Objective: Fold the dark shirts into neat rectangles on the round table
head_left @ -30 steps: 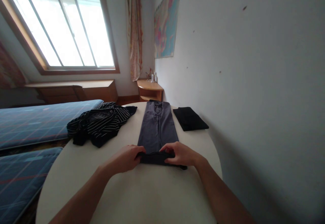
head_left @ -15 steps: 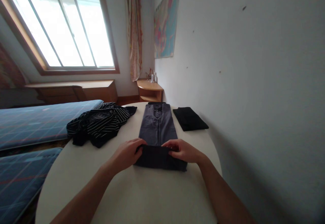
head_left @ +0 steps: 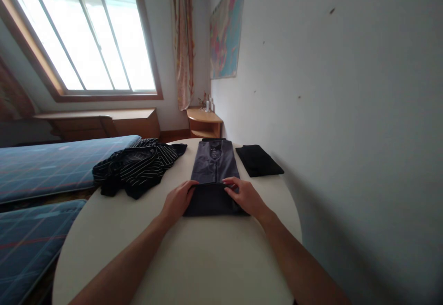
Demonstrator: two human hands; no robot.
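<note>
Pinching one dark garment (head_left: 215,199): two hands (head_left: 210,199), one table (head_left: 202,259).

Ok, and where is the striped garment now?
In the head view, the striped garment lies crumpled on the left side of the round table, beside the blue mattress.

The table (head_left: 207,263) is pale, with a round edge. A dark gray shirt (head_left: 205,169) lies flat in the middle of it, long and thin, with its near end folded over into a darker band. On the left side there is a messy heap of black clothes with white stripes (head_left: 141,164), and on the right a black cloth (head_left: 259,161) lies folded flat and neat.
</note>
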